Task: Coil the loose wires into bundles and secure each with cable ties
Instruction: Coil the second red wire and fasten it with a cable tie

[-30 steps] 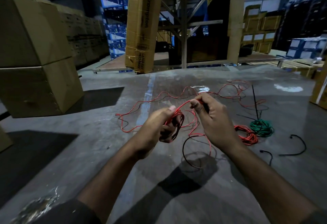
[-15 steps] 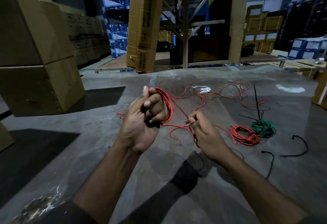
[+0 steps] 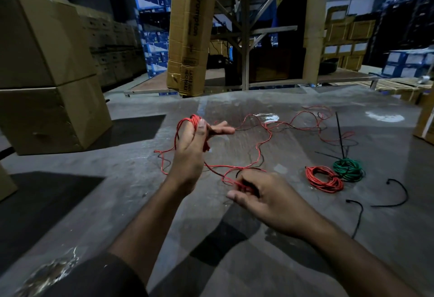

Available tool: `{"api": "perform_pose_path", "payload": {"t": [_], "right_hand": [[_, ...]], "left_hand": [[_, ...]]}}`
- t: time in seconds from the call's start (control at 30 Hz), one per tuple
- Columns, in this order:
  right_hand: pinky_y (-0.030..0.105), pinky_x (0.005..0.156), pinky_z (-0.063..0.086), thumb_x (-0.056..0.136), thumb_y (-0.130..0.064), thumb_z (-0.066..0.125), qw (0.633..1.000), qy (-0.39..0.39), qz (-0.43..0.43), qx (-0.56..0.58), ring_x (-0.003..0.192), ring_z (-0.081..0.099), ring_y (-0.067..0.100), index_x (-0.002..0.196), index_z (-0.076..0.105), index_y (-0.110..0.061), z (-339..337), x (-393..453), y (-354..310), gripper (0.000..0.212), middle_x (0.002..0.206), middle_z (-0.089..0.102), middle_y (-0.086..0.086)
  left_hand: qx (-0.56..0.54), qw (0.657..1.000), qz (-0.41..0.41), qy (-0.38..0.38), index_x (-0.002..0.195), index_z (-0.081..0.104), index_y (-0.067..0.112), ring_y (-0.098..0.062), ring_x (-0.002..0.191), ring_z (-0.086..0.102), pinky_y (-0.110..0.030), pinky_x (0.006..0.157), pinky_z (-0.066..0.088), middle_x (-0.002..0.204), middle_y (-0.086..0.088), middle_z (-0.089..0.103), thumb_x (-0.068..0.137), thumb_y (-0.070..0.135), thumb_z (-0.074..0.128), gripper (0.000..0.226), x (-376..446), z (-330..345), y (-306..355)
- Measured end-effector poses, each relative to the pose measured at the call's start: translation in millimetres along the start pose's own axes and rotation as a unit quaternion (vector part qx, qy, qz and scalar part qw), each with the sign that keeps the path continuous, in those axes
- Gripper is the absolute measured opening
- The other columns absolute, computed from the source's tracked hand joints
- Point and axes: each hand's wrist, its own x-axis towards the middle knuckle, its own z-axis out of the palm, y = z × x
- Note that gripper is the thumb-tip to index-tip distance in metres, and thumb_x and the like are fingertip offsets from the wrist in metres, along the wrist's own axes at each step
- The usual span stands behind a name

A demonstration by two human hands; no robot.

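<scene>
On the grey floor [image 3: 234, 261] of the warehouse, we see that the left hand [image 3: 191, 146] has risen higher than half a second ago, and its red loops [image 3: 185, 124] now go round the palm, the thumb pressed on them and the fingers stretched out forward. The right hand [image 3: 265, 195] has dropped low and nearer to us; its fingers are curled round the free part of the red wire [image 3: 263, 141], feeding it. We judge that one more turn was just added, but much wire lies loose on the floor beyond the hands, so this bundle is not ready for a tie.

Now we count. Finished coils: two, one red coil [image 3: 323, 179] and one green coil [image 3: 348, 169], touching each other, to the right. Cable ties [image 3: 399, 193]: we count two curved black ones at the right, and one straight black tie [image 3: 340, 134] above the green coil. Perhaps a thinner one lies beside it; we cannot tell.
</scene>
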Motion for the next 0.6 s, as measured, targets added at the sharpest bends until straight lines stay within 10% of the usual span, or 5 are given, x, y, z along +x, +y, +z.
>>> {"api": "perform_pose_path", "payload": {"t": [0.07,0.2,0.43,0.6], "right_hand": [[0.029,0.059,0.044,0.095,-0.049,0.052,0.999,0.047,-0.005,0.014,0.066,0.055,0.005,0.086,0.061,-0.024,-7,3,-1,0.029,0.071,0.059,-0.010],[0.018,0.058,0.041,0.098,-0.034,0.057,0.986,0.164,-0.005,0.031,0.067,0.055,0.005,0.091,0.063,-0.023,-24,17,-3,0.015,0.074,0.058,-0.014],[0.022,0.068,0.043,0.100,-0.029,0.055,0.979,0.201,0.013,0.033,0.082,0.053,0.009,0.096,0.062,-0.016,-31,40,10,0.015,0.090,0.055,-0.003],[0.017,0.062,0.037,0.100,-0.043,0.045,0.981,0.180,0.046,0.058,0.073,0.051,0.003,0.088,0.061,-0.015,-23,42,22,0.034,0.078,0.053,-0.012]], "left_hand": [[0.101,0.994,0.013,-0.025,0.102,0.054,0.004,-0.001,0.106,0.065,-0.024,0.098,0.042,0.094,0.001,0.076,0.108,0.028,0.026,0.038,-3,0,-2],[0.189,0.977,0.001,-0.098,0.092,0.050,0.004,-0.011,0.068,0.063,-0.051,0.078,0.054,0.074,-0.005,0.057,0.106,0.031,0.035,0.034,-11,3,-6],[-0.056,0.981,-0.114,-0.148,0.082,0.052,0.010,-0.014,0.043,0.028,-0.024,0.046,0.029,0.059,-0.004,0.026,0.105,0.037,0.035,0.040,-24,11,9],[-0.325,0.912,-0.150,-0.199,0.085,0.054,0.011,-0.007,0.036,0.014,-0.020,0.041,0.025,0.054,0.004,0.017,0.102,0.024,0.040,0.026,-21,3,14]]}}
